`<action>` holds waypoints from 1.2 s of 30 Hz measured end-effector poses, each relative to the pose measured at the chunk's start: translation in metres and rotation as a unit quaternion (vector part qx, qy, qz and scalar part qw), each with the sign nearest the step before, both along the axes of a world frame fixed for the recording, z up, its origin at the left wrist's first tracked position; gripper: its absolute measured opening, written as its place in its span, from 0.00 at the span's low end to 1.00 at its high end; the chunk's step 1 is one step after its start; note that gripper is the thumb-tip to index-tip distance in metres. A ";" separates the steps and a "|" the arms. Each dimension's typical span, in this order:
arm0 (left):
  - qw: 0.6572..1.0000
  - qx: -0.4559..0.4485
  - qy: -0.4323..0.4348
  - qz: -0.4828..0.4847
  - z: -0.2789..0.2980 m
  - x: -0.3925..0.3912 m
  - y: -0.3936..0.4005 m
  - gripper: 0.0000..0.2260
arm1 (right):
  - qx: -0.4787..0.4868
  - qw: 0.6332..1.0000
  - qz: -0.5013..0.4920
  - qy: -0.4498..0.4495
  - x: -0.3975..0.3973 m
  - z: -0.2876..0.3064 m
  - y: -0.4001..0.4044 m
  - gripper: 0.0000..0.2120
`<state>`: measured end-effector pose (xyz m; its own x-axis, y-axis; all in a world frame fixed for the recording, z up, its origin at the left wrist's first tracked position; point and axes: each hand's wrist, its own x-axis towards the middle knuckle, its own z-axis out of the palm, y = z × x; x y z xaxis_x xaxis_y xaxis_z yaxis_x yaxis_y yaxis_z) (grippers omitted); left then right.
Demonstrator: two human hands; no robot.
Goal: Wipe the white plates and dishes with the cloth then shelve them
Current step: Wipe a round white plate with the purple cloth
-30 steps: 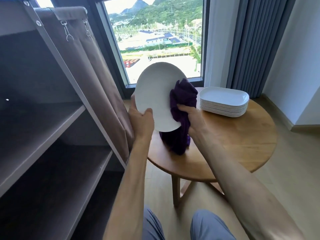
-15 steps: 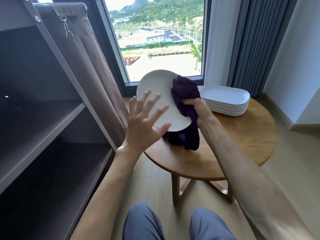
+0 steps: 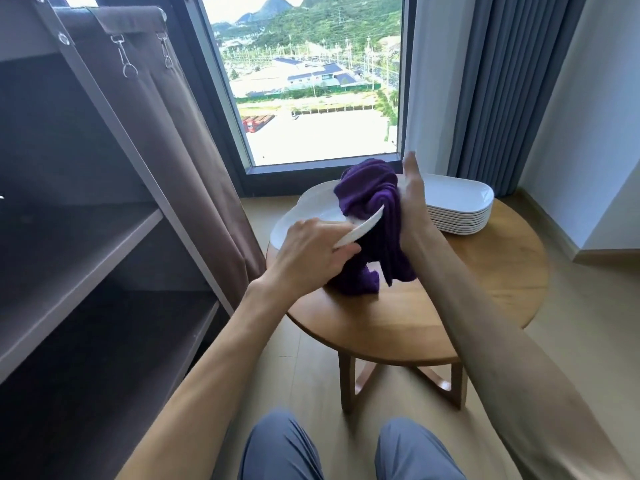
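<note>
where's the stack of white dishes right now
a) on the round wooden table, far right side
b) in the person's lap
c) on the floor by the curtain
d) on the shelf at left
a: the stack of white dishes sits on the round wooden table, behind the right hand.

- Your left hand (image 3: 311, 251) grips the white plate (image 3: 311, 213) at its near rim.
- Your right hand (image 3: 414, 202), fingers extended upward, presses the purple cloth (image 3: 370, 195).

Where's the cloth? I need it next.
Mid-frame in the head view, the cloth drapes over the plate's near edge, against the right hand.
</note>
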<state>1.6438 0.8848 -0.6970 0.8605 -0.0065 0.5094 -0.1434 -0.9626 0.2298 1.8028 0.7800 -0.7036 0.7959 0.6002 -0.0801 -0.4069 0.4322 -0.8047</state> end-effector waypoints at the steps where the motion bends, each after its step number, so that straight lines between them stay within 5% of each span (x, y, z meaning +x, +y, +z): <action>1: 0.997 -0.072 -0.008 -0.004 0.002 -0.001 -0.004 0.10 | 0.030 0.999 -0.039 -0.013 0.000 0.000 0.004 0.33; 4: 0.980 -0.198 -0.002 -0.023 0.005 -0.004 -0.015 0.12 | 0.067 0.980 -0.158 -0.103 0.000 0.001 0.007 0.22; 9: 0.931 -0.357 -0.011 -0.073 0.009 -0.011 -0.008 0.07 | -0.058 0.946 -0.155 -0.277 0.014 0.011 -0.003 0.20; 13: 0.874 -0.474 -0.064 -0.080 -0.001 -0.011 -0.011 0.20 | -0.125 0.947 -0.080 -0.285 0.028 0.013 -0.005 0.21; 20: 0.733 -0.671 -0.103 -0.042 -0.029 -0.001 -0.027 0.05 | -0.164 0.951 -0.083 -0.249 0.029 -0.022 -0.007 0.17; 27: 0.667 -0.726 -0.167 0.013 -0.026 0.018 -0.043 0.10 | -0.292 0.888 -0.168 -0.314 0.005 -0.037 -0.002 0.28; 33: 0.648 -0.737 -0.188 0.034 -0.027 0.032 -0.054 0.05 | -0.274 0.843 -0.200 -0.418 -0.037 -0.019 0.010 0.29; 36: 0.646 -0.737 -0.194 0.040 -0.031 0.033 -0.055 0.05 | -0.218 0.852 -0.208 -0.429 -0.052 -0.013 0.012 0.27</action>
